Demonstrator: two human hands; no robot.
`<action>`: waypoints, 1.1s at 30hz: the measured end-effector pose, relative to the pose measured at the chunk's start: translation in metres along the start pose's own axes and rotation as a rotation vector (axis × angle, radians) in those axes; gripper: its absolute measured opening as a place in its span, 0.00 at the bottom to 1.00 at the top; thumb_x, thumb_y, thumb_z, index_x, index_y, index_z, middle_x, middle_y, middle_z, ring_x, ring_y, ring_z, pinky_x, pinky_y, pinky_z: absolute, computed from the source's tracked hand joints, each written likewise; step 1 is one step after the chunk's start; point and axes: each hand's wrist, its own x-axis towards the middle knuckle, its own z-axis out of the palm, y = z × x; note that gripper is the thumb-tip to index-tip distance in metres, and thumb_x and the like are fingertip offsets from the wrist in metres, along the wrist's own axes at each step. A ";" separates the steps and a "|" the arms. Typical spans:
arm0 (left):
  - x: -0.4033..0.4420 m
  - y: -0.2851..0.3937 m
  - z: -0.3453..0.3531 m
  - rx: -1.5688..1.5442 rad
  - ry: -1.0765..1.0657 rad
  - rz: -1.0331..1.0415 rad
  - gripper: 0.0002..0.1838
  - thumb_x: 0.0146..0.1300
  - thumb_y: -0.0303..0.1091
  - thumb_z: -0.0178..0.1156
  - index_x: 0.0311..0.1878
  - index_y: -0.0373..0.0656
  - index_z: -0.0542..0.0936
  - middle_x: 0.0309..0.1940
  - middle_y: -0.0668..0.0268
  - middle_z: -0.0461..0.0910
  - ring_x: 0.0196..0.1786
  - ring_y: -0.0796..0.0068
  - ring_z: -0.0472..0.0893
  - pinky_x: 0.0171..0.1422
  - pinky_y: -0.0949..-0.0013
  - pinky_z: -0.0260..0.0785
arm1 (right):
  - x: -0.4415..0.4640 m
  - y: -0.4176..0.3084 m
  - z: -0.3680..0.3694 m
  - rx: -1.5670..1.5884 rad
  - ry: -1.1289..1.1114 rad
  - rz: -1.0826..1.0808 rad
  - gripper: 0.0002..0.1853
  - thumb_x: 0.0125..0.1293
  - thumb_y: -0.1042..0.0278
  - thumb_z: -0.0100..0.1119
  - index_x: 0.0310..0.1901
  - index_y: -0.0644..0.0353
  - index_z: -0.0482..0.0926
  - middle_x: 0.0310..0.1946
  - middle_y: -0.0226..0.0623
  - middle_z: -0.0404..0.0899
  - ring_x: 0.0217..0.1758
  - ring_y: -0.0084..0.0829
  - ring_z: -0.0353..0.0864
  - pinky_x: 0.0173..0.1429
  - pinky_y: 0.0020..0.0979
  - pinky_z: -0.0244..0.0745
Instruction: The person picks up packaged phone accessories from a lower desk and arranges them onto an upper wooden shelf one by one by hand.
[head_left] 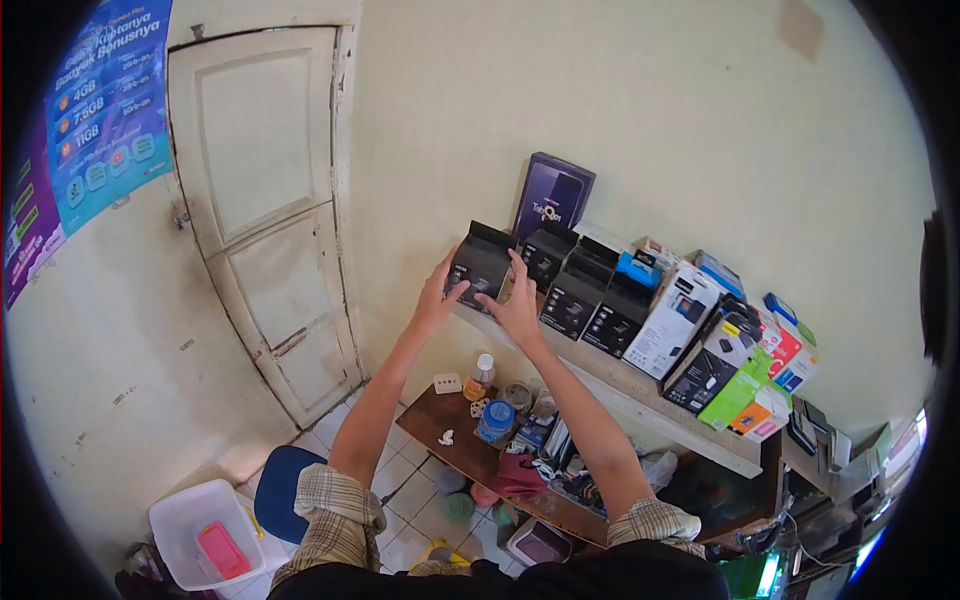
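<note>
Both of my hands hold one black box (482, 262) at the left end of a wall shelf (640, 398). My left hand (437, 294) grips the box's left side, thumb across its front. On the right side, my right hand (515, 300) presses with its fingers, its thumb also near the front face. The box stands upright with its top flap raised. Just right of it are more black boxes (570, 300) of similar look. A purple tablet box (553, 195) leans against the wall behind them. The undersides of the held box and its contact with the shelf are partly hidden.
Farther right on the shelf stand a white box (672, 318) and a green box (735, 390). Below is a wooden table (440, 425) with a bottle (479, 377) and a blue-lidded jar (495, 421). A white tub (180, 520) and a blue stool (280, 490) are on the floor.
</note>
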 end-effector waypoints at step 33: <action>0.111 -0.078 0.070 0.318 0.145 0.063 0.36 0.49 0.17 0.56 0.63 0.50 0.60 0.41 0.49 0.71 0.42 0.48 0.74 0.46 0.57 0.67 | 0.090 0.060 0.024 -1.054 0.273 -0.067 0.19 0.48 0.69 0.59 0.45 0.53 0.73 0.43 0.31 0.74 0.57 0.36 0.63 0.54 0.47 0.54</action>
